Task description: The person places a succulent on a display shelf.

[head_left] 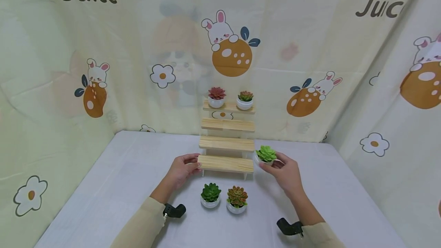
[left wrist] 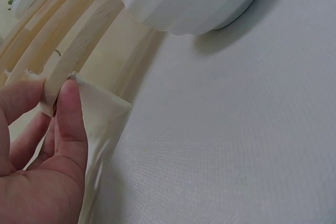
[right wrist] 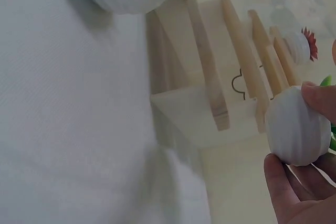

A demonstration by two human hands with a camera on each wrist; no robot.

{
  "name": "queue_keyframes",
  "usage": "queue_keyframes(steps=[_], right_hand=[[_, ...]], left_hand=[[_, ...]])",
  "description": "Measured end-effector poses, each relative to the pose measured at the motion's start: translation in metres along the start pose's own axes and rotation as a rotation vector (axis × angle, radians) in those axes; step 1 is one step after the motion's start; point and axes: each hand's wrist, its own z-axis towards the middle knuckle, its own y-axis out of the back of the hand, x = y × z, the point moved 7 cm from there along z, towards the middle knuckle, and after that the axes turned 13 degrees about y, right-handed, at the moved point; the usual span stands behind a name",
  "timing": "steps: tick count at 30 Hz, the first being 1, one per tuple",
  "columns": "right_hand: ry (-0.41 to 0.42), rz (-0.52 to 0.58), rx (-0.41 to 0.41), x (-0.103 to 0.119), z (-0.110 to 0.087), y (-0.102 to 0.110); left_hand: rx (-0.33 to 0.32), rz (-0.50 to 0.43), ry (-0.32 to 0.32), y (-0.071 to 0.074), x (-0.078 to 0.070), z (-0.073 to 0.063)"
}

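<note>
A small wooden tiered shelf (head_left: 225,163) stands at the middle of the table. My left hand (head_left: 182,169) pinches the left end of its lowest board, thumb and fingers on either side of the wood in the left wrist view. Beside the shelf's right side, my right hand (head_left: 284,171) holds a light green potted succulent (head_left: 266,154) by its white pot (right wrist: 296,127), raised off the table. On the top board sit a red potted succulent (head_left: 216,97) and a green one with reddish tips (head_left: 245,100).
Just in front of the shelf, a dark green potted succulent (head_left: 210,195) and a red-and-green one (head_left: 237,199) stand on the white table (head_left: 138,171). A printed curtain (head_left: 138,30) hangs close behind the shelf. Each wrist wears a black camera mount.
</note>
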Motion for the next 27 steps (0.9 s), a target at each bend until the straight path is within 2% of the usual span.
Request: queue_keyframes(steps=[15,27], right_hand=[[0.101,0.045,0.045,0.03,0.018,-0.025],[0.103,0.038,0.073,0.051,0.041,-0.04]], left_hand=[[-0.03,0.029,0.026,0.002,0.0,0.002],[-0.023,0.027,0.016,0.001,0.0,0.001]])
